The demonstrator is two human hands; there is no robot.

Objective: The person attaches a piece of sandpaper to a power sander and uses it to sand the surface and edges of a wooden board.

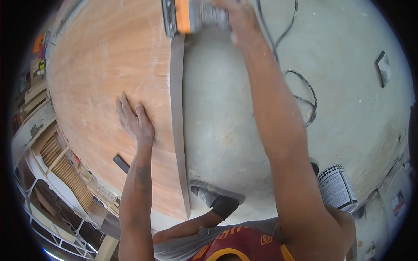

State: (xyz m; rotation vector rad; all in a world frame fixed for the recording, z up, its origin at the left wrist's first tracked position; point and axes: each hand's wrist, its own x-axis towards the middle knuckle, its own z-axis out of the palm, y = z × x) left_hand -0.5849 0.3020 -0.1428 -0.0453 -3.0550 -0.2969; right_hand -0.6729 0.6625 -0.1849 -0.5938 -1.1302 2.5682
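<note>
My left hand (136,124) lies flat on a large orange-brown wooden panel (109,65), its fingers spread and holding nothing. At the top of the view, my right hand (237,15) is closed on an orange and grey power tool (191,16), slightly blurred. The tool sits at the panel's right edge; its dark front end is over the wood and its body extends past the edge. A small dark block (121,163) rests on the panel just left of my left forearm.
A black cable (314,102) loops over the grey floor (222,108) on the right. Farther right lies a flat dark-edged piece (383,68). A labelled can (337,187) stands near my right upper arm. Wooden frames (65,169) line the left side.
</note>
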